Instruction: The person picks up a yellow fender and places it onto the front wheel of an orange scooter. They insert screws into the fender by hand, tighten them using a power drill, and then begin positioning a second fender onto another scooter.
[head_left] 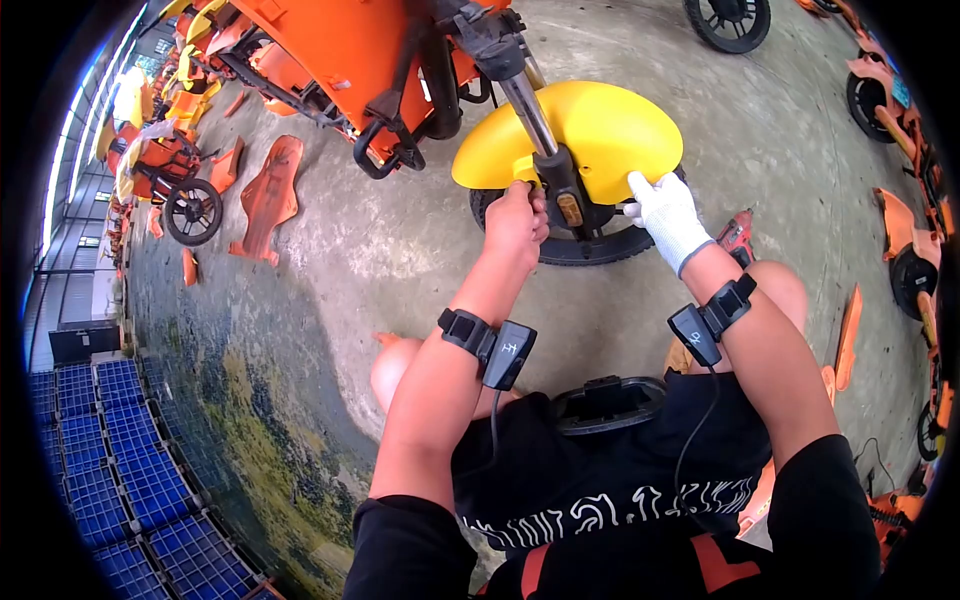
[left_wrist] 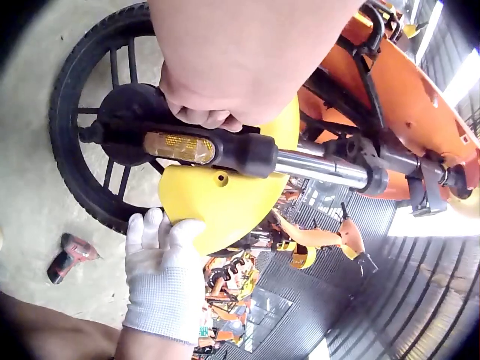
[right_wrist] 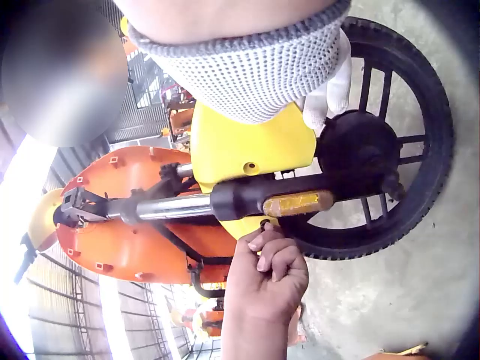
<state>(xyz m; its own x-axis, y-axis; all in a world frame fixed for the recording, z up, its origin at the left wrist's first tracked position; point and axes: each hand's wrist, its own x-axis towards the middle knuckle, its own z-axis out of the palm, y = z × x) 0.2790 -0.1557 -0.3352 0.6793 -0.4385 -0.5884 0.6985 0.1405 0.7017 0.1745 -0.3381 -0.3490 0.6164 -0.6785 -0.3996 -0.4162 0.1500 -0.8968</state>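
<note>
A yellow front fender (head_left: 615, 130) sits over the black front wheel (left_wrist: 71, 142), around the fork (head_left: 568, 205). My bare left hand (head_left: 516, 228) is at the fender's lower edge beside the fork. Its fingers curl, with thumb and index finger pinching a small dark fastener (right_wrist: 264, 224) at the fender; most of it is hidden by the fingertips. My right hand (head_left: 668, 215), in a white knit glove, holds the fender's other lower edge, thumb on the yellow surface. A screw hole (left_wrist: 220, 178) shows in the fender on this side. The fork carries an amber reflector (left_wrist: 180, 148).
A red power tool (head_left: 738, 238) lies on the concrete floor by the right knee. The orange body (head_left: 330, 60) of the vehicle rises above the wheel. An orange panel (head_left: 270, 195) lies at left, with blue crates (head_left: 130, 470) further down. More orange vehicles line both sides.
</note>
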